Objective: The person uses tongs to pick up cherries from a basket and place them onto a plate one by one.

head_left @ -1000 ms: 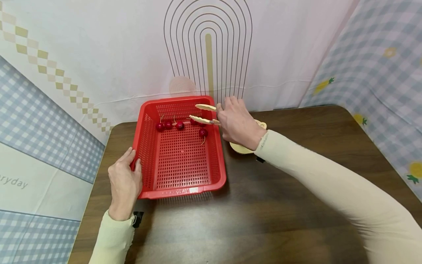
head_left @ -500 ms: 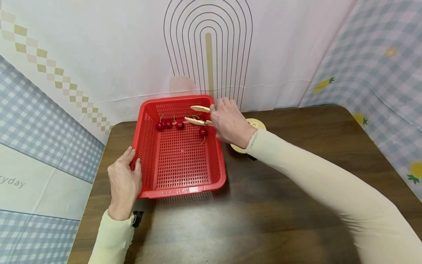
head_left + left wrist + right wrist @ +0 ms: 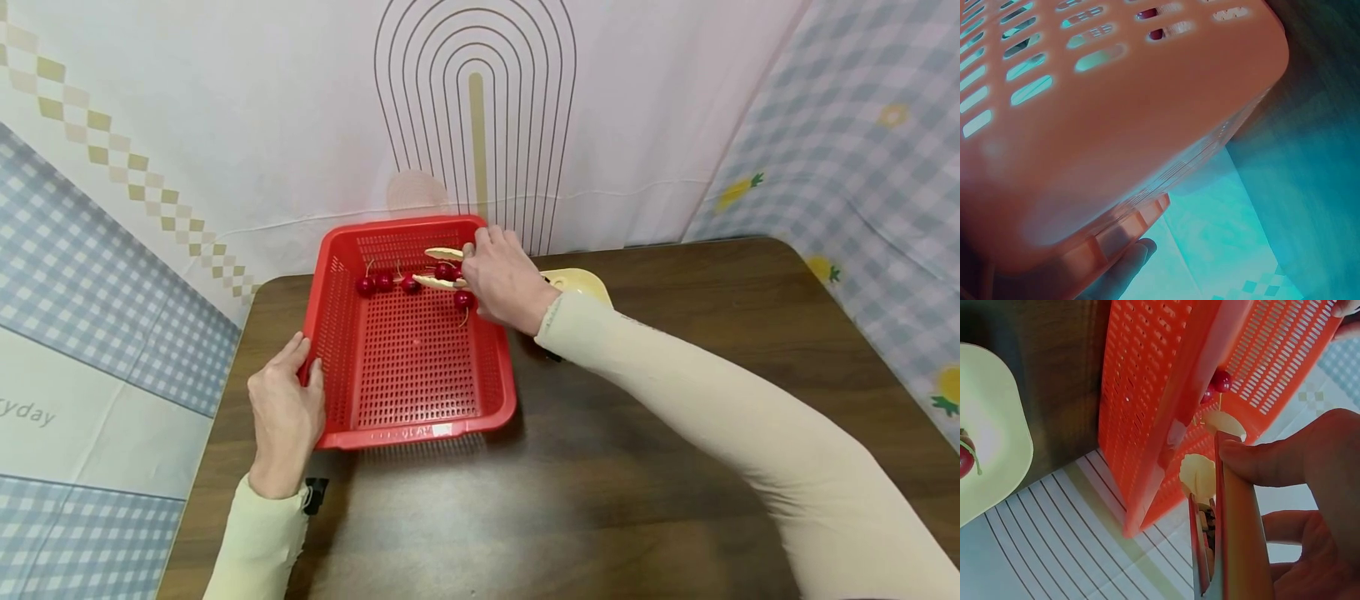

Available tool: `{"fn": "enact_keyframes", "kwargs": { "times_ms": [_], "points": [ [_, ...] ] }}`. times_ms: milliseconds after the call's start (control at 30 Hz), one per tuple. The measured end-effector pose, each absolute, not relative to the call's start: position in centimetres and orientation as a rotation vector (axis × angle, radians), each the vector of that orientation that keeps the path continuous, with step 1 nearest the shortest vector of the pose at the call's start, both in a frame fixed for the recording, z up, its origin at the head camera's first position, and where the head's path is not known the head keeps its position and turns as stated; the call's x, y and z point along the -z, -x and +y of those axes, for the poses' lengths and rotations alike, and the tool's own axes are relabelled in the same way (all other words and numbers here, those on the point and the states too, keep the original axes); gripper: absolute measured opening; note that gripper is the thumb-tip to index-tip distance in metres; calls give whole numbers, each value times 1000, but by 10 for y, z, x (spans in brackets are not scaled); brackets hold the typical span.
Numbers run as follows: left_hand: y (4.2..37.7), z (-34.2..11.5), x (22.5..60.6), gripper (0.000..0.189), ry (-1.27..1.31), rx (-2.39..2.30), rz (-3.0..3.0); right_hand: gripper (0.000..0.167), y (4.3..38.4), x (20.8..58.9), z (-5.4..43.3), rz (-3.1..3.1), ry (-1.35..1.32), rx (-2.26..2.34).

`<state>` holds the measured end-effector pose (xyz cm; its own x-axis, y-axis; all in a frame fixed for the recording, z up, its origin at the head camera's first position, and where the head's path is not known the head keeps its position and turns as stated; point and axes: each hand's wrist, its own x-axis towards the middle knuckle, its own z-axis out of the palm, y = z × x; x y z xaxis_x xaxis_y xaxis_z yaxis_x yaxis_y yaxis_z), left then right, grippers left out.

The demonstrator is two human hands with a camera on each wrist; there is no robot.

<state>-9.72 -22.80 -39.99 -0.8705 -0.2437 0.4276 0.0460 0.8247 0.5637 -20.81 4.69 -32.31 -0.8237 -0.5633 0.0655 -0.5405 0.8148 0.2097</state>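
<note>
Cherries [image 3: 365, 287] with stems lie along the far side inside a red plastic basket [image 3: 408, 435]. The person's left hand [image 3: 287, 412] grips the basket's left rim; its fingertips show beneath the rim in the left wrist view. Tongs [image 3: 1241, 525] with cream, scalloped tips are held in the right hand [image 3: 506, 279], thumb on one arm and fingers round the other side. Their parted tips reach over the basket's far right corner, one on each side of a dark red cherry [image 3: 444, 271] in the head view. Another cherry [image 3: 463, 299] lies just nearer, its stem toward the front.
Right of the basket, partly behind the right forearm, stands a pale yellow plate [image 3: 581, 282] holding a cherry [image 3: 965, 461]. Both rest on a brown wooden table [image 3: 637, 483]. A patterned cloth [image 3: 315, 108] hangs right behind the table's far edge.
The right hand has moved left and slightly toward the front, taking the tongs further into the basket around a cherry. More of the plate shows. The left hand stays on the rim.
</note>
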Motion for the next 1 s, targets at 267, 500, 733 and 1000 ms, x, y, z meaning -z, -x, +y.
{"fn": "enact_keyframes", "kwargs": {
  "times_ms": [267, 500, 733, 1000],
  "points": [
    [97, -228, 400, 33, -134, 788, -2511, 36, 211, 331, 40, -2851, -897, 357],
    [97, -228, 400, 33, -131, 788, -2506, 28, 214, 336, 36, -2833, -896, 383],
    [96, -228, 400, 33, -137, 791, -2507, 29, 217, 338, 30, -2874, -901, 401],
    [96, -227, 399, 34, -132, 801, -2504, 41, 219, 341, 21, -2906, -927, 415]
  ]
}}
